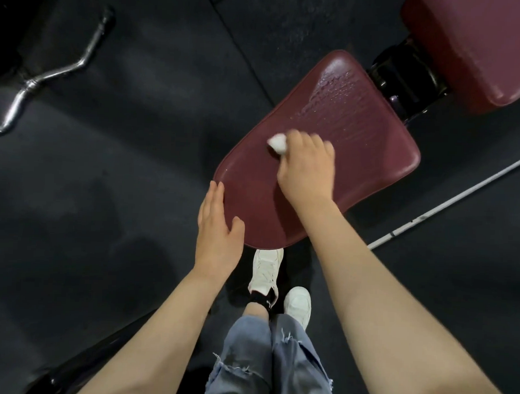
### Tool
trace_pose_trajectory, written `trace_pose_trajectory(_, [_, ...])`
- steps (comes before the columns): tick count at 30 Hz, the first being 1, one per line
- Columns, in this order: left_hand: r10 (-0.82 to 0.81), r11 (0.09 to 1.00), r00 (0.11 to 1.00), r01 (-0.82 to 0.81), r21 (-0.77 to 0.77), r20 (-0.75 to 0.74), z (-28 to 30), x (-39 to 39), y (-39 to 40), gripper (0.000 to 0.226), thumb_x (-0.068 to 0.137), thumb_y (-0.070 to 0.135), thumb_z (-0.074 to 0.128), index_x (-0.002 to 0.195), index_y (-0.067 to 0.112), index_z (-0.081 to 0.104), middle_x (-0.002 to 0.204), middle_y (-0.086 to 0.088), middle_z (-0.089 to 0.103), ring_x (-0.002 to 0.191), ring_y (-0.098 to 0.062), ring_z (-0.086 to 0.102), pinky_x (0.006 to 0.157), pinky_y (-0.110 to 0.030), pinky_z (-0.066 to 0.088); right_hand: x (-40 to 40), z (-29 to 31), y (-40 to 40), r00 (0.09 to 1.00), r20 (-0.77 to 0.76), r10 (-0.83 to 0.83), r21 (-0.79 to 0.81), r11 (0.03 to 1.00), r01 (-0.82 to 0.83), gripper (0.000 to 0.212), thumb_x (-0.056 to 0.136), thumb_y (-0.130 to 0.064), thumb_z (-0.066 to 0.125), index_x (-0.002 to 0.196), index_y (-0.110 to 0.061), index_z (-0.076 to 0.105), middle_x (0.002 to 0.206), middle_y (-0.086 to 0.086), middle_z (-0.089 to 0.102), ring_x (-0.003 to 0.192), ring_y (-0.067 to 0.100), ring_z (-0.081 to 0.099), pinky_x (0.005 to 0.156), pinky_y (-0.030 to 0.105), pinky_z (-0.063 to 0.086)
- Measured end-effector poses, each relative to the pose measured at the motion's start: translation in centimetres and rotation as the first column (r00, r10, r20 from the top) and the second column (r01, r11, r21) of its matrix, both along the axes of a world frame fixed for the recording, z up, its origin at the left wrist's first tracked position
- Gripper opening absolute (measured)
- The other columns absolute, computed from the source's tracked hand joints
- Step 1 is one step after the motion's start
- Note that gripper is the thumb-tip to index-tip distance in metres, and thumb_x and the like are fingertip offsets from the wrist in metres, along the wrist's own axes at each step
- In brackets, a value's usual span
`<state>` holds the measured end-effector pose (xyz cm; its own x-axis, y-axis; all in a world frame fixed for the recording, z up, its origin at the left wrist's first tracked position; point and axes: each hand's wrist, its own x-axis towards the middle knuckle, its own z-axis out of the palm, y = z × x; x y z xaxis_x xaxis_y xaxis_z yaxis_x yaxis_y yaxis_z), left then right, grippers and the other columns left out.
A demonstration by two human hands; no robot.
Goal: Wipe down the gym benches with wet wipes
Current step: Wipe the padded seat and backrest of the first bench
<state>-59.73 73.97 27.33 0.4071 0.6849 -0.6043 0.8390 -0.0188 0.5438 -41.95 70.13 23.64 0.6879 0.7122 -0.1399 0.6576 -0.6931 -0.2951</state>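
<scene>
- Maroon vinyl seat pad (329, 125) is lying in front of the person, and the balled white wet wipe (277, 143) is pressing on its middle.
- Right hand (308, 166) is gripping the wipe, fingers curled round it and blurred.
- Left hand (218, 227) is resting on the pad's near-left edge, fingers straight and together, thumb apart on top.
- Droplets are showing on the pad's far half; its near half is looking dry, so overlapping passes toward that end would probably serve best.
- Backrest pad (479, 51) beyond the seat pad is probably awaiting wiping.
</scene>
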Motion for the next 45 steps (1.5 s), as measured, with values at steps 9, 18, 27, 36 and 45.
trace_pose_trajectory(9, [-0.079,0.997,0.996,0.078,0.027,0.043,0.3,2.2,0.0,0.07,0.097,0.01,0.047,0.157,0.023,0.014,0.164,0.011,0.008,0.149,-0.006,0.004,0.116,-0.021,0.005,0.7,0.3,-1.0,0.989,-0.051,-0.141,-0.036,0.99,0.139,0.013,0.081,-0.013,0.058,0.094,-0.015,0.061,0.084,0.007,0.065,0.082,0.033,0.059,0.071,0.039,0.037])
trace_pose_trajectory(18, [-0.15,0.988,0.987,0.148,0.053,0.056,0.3,3.0,0.4,0.066,0.098,0.01,0.047,0.156,0.027,0.019,0.164,0.01,0.009,0.149,-0.004,0.002,0.119,-0.026,0.006,2.7,0.5,-4.9,0.987,-0.029,-0.157,-0.011,0.988,0.156,0.018,0.079,-0.009,0.056,0.096,-0.012,0.06,0.086,0.008,0.064,0.083,0.033,0.056,0.073,0.04,0.037])
trace_pose_trajectory(27, [-0.206,0.973,0.974,0.194,0.126,0.092,-0.7,6.8,0.4,0.065,0.095,0.008,0.048,0.155,0.021,0.026,0.164,0.008,0.013,0.15,-0.006,0.003,0.12,-0.024,0.0,5.8,0.3,3.8,0.999,-0.019,-0.035,-0.02,0.999,0.035,0.017,0.086,-0.012,0.054,0.101,-0.017,0.06,0.095,0.004,0.067,0.093,0.029,0.059,0.076,0.038,0.037])
trace_pose_trajectory(36, [-0.284,0.953,0.956,0.272,0.135,0.076,-0.6,9.1,1.5,0.064,0.095,0.009,0.049,0.154,0.021,0.027,0.164,0.006,0.016,0.151,-0.011,0.005,0.123,-0.033,0.006,2.7,1.3,-8.6,0.938,-0.065,-0.34,-0.051,0.94,0.338,0.02,0.075,-0.006,0.062,0.095,-0.01,0.063,0.08,0.008,0.064,0.073,0.033,0.055,0.067,0.038,0.035])
trace_pose_trajectory(45, [-0.311,0.943,0.949,0.302,0.141,0.049,-1.2,10.4,1.0,0.067,0.093,0.01,0.049,0.155,0.021,0.026,0.165,0.007,0.01,0.151,-0.009,0.0,0.122,-0.029,0.0,9.2,0.0,5.9,0.996,0.056,-0.072,0.063,0.996,0.068,0.015,0.076,-0.013,0.067,0.09,-0.016,0.063,0.079,0.001,0.066,0.076,0.026,0.06,0.068,0.036,0.038])
